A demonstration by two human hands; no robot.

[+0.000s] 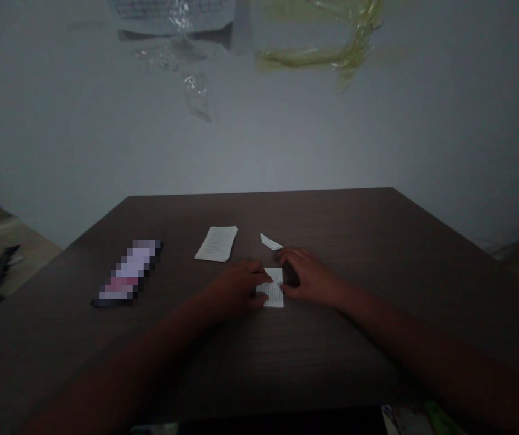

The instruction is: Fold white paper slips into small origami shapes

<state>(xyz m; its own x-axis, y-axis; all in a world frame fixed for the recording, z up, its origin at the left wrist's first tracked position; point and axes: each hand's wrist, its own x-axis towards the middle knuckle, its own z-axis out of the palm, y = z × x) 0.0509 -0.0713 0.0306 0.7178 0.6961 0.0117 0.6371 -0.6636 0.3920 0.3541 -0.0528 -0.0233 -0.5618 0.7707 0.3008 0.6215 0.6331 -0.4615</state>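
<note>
Both left hand (236,289) and right hand (310,277) fingers grip a paper slip (274,287), edges hidden

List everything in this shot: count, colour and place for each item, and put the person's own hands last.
tabletop: 1, dark brown wood grain, filling the lower middle of the view
printed paper sheet: 1, white, on the table, left of centre
paper scrap: 1, white, on the table, just above the right hand
printed paper slip: 1, white, on the table between the hands
pixelated object: 1, pale with pink and dark patches, too obscured to identify, at the table's left
wall: 1, grey, behind the table
plastic film pieces: several, clear, on the wall
tape strip: 1 visible tangle, yellow-green, high on the wall
left hand: 1, touching the slip's left side
right hand: 1, touching the slip's right side
</note>
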